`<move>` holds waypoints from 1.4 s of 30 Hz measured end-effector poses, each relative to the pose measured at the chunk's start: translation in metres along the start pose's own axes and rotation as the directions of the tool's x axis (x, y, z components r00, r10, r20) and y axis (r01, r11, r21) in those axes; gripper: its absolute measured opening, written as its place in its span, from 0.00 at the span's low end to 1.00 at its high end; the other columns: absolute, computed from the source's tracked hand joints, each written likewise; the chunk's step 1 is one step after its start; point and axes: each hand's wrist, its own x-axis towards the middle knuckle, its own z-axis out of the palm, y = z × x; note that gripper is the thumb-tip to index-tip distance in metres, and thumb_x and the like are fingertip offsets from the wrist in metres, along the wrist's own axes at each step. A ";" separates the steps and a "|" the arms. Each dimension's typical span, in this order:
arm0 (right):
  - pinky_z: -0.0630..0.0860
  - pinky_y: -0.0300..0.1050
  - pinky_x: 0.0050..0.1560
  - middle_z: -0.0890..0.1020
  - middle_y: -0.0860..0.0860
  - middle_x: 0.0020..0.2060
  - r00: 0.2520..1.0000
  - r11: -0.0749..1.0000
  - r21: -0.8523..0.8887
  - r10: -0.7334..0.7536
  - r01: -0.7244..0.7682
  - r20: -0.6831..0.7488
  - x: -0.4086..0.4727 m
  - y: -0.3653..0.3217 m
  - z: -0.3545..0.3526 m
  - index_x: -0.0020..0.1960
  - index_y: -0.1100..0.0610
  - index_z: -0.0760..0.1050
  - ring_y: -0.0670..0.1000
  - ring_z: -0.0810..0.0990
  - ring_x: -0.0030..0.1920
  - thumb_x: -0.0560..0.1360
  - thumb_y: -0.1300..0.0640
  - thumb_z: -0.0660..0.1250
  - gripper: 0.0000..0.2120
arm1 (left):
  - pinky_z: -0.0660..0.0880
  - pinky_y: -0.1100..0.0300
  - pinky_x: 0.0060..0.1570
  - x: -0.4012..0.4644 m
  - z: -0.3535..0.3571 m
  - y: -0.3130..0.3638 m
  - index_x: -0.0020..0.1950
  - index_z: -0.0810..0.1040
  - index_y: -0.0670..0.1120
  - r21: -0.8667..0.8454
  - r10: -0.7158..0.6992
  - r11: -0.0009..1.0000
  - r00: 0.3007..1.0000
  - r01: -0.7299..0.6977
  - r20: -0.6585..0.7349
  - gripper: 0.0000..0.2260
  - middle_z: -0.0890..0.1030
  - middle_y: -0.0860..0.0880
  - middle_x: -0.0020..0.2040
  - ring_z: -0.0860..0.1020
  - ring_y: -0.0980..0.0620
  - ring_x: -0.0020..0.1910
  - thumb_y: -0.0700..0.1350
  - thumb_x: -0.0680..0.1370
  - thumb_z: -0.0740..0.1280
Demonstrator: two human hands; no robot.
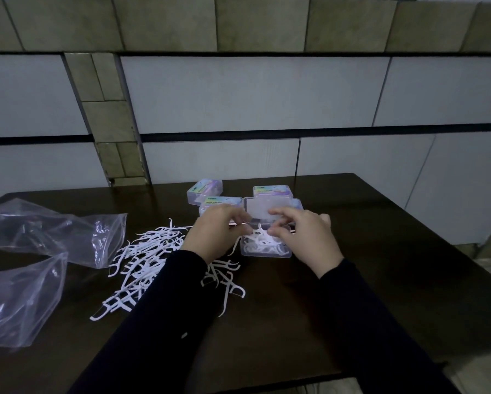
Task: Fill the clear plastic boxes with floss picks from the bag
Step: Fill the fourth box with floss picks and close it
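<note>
At lower left, many loose floss picks [142,260] await packing. Centre frame, the left hand [216,233] and right hand [304,237] pinch picks over the partly filled open box [267,247]; closed boxes [204,190] sit behind.

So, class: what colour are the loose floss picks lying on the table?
White, seen best in the head view: the floss picks lie against the dark brown table.
</note>
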 end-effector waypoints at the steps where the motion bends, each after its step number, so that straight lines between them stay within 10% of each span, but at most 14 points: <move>1: 0.56 0.44 0.52 0.79 0.38 0.45 1.000 1.000 -0.022 -0.004 0.003 -0.014 0.000 0.000 0.000 0.64 0.41 0.72 0.42 0.73 0.53 0.77 0.46 0.65 0.15 | 0.69 0.63 0.49 -0.001 -0.002 -0.002 0.55 0.81 0.53 0.002 -0.023 1.000 1.000 0.023 -0.007 0.09 0.77 0.58 0.47 0.75 0.58 0.50 0.51 0.75 0.70; 11: 0.63 0.50 0.57 0.80 0.43 0.51 0.996 0.933 -0.350 0.059 -0.081 -0.073 -0.012 0.005 -0.009 0.59 0.43 0.77 0.47 0.74 0.53 0.77 0.44 0.64 0.12 | 0.68 0.64 0.45 -0.008 -0.004 -0.005 0.49 0.83 0.53 -0.034 -0.100 0.994 0.994 0.102 0.052 0.05 0.79 0.57 0.44 0.75 0.61 0.45 0.50 0.75 0.70; 25: 0.57 0.47 0.54 0.81 0.40 0.51 1.000 0.979 -0.205 -0.002 0.002 -0.002 -0.008 0.005 -0.010 0.54 0.42 0.79 0.45 0.72 0.54 0.76 0.41 0.64 0.10 | 0.71 0.64 0.52 -0.007 0.005 0.002 0.46 0.84 0.56 -0.148 -0.063 0.987 0.997 0.069 0.043 0.04 0.82 0.60 0.45 0.76 0.64 0.48 0.50 0.73 0.73; 33: 0.60 0.48 0.55 0.76 0.40 0.49 0.999 0.989 -0.148 0.021 -0.026 -0.037 -0.013 0.014 -0.017 0.58 0.42 0.74 0.44 0.73 0.54 0.75 0.39 0.64 0.14 | 0.73 0.57 0.52 -0.004 -0.008 -0.004 0.47 0.84 0.52 0.119 0.028 0.993 0.997 -0.018 -0.078 0.04 0.82 0.54 0.48 0.77 0.54 0.49 0.46 0.77 0.69; 42: 0.59 0.55 0.67 0.75 0.41 0.63 0.959 0.990 -0.012 0.138 -0.139 0.247 -0.013 0.019 -0.013 0.67 0.43 0.60 0.47 0.71 0.65 0.67 0.39 0.74 0.34 | 0.66 0.61 0.51 -0.005 0.019 0.017 0.50 0.81 0.50 0.099 0.071 0.994 0.985 -0.055 -0.160 0.05 0.78 0.54 0.48 0.70 0.53 0.52 0.45 0.79 0.65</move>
